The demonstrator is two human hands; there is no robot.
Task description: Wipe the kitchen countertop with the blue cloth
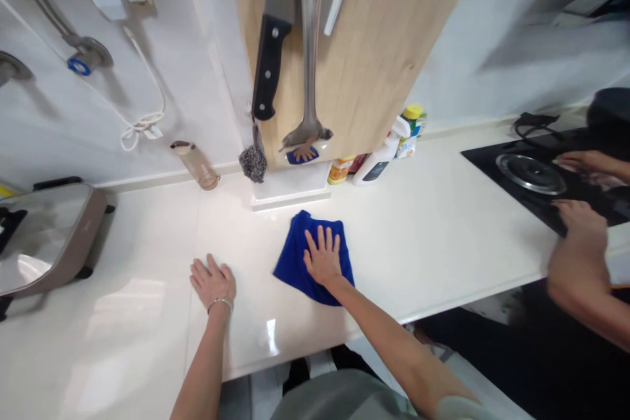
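Note:
A blue cloth [290, 262] lies spread on the white countertop [423, 236]. My right hand [323, 254] rests flat on top of it, fingers spread, pressing it against the surface. To the left, my left hand [212, 283] lies palm down on the bare counter, its fingers stretched out and holding nothing. A thin bracelet [219, 302] circles that wrist. Behind the cloth stands the white base [290, 199] of a wooden rack.
A wooden rack panel [374, 59] carries a knife [270, 65] and a ladle [310, 52]. Bottles [377, 161] stand behind it. An electric pan [63, 243] sits left, near a brown bottle [197, 165]. At right, another person's hands [583, 216] are over a black cooktop [497, 151].

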